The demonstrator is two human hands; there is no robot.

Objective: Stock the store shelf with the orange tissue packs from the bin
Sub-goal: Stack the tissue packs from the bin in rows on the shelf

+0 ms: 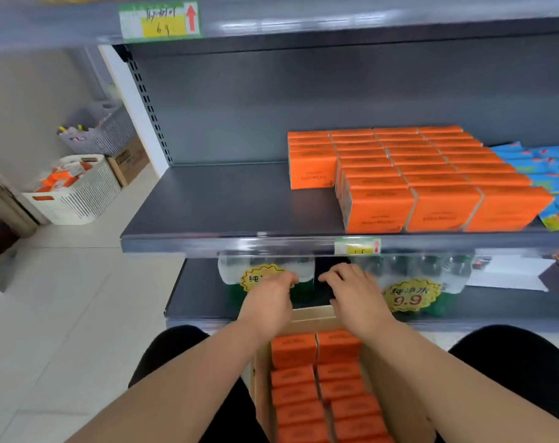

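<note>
- Two bare hands reach out over the far end of the bin: left hand (268,297) and right hand (356,295), side by side w/ a gap btwn them.
- Fingers on both are loosely bent, tips down and turned toward each other. Neither hand holds anything.
- Bin (310,316) = cardboard box on the floor btwn the person's knees, near edge of view. Orange tissue packs (316,378) stand in it in 2 columns, under the forearms.
- Shelf (224,199), dark grey, mid level, above and beyond the hands. Stocked packs (431,187) fill its right part in 4 rows running near to far.
- 3 right rows reach the front lip. The leftmost row is short and sits back toward the far wall.
- Blue packs (546,174) lie just right of the orange block.
- Price tag (356,246) on the shelf's front lip, directly above the right hand. 2nd tag (160,20) on the lip of the shelf above.
- Lower shelf, right behind the hands: bottled water packs (431,270) w/ a yellow 9.9 sticker (410,297). The left hand covers part of another such sticker.
- Far left on the floor: white basket (77,199) w/ orange-white items, grey basket (102,135) beyond it, brown carton (129,163) next to the shelf upright.
</note>
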